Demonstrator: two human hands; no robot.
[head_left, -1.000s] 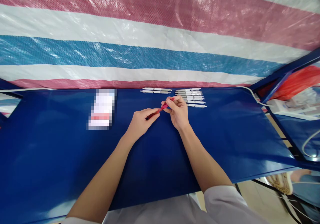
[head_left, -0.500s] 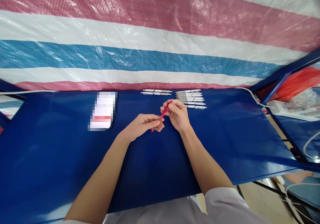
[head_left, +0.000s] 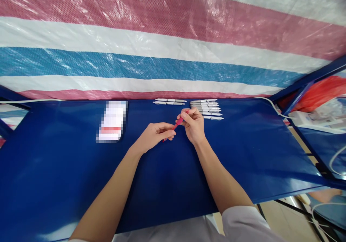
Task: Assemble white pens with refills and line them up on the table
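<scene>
Blue tabletop (head_left: 65, 173): left hand (head_left: 151, 137), right hand (head_left: 195, 126), angled inward, pinched round red pen (head_left: 178, 122)

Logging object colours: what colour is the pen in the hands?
The pen is pinkish red, seen in the head view.

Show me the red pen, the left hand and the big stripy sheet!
Red pen (head_left: 178, 122): head view, on the middle of its barrel.
Left hand (head_left: 154, 135): head view, on the middle of the hand.
Stripy sheet (head_left: 146, 67): head view, on its blue stripe.
</scene>
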